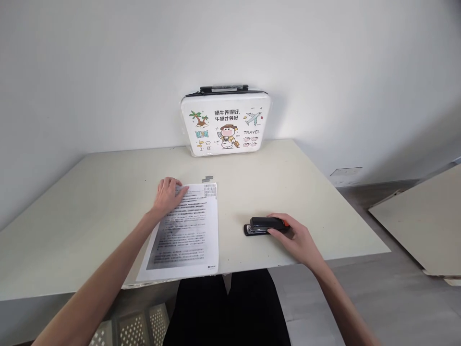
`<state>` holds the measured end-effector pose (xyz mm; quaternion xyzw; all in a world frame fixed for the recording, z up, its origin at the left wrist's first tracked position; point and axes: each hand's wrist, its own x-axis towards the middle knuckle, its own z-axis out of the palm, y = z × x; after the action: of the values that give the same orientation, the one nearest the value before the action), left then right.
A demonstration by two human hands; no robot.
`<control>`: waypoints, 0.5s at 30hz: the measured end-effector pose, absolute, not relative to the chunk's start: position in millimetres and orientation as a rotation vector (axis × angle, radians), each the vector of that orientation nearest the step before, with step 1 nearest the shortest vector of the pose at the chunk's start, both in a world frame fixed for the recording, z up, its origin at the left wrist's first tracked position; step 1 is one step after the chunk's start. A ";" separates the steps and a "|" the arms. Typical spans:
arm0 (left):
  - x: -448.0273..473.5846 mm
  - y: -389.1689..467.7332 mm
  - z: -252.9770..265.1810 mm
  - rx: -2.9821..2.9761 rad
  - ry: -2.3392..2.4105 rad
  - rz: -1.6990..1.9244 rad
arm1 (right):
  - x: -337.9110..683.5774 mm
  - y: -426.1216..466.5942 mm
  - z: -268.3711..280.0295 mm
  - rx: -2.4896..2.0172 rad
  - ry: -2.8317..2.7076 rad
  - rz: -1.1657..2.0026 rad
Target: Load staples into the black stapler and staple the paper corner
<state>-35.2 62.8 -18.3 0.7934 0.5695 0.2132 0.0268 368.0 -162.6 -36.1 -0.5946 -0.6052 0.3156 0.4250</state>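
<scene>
A printed paper (187, 230) lies flat near the front edge of the table, covered in dense dark text. At its upper left corner is my left hand (169, 194), with the thumb over the sheet and the fingers bent around the corner. To the right of the paper a black stapler (266, 224) rests on the tabletop, its front end pointing left. My right hand (293, 236) grips its rear part, thumb on the near side and fingers on the far side. An orange bit shows at the stapler's back end. Some of my left fingertips are hidden.
Small grey strips (208, 179), perhaps staples, lie just past the paper's top edge. A white case (226, 122) with cartoon prints leans against the wall behind the pale table (281, 173). Perforated crates (131, 329) stand below at left, and another pale surface (425, 216) is at right.
</scene>
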 end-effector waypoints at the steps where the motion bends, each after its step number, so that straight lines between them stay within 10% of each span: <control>1: -35.4 58.0 -21.6 2.435 1.760 0.660 | 367.8 -162.7 -36.4 -1.489 -1.518 0.787; 15: 1.7 -0.2 -26.5 2.301 1.414 0.687 | 365.3 -165.0 -29.2 -1.541 -1.519 0.783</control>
<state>1.7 -0.2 -26.5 0.8127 0.4995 0.2426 0.1764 365.3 -165.0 -29.2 -0.6115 -0.6027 0.3107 0.4078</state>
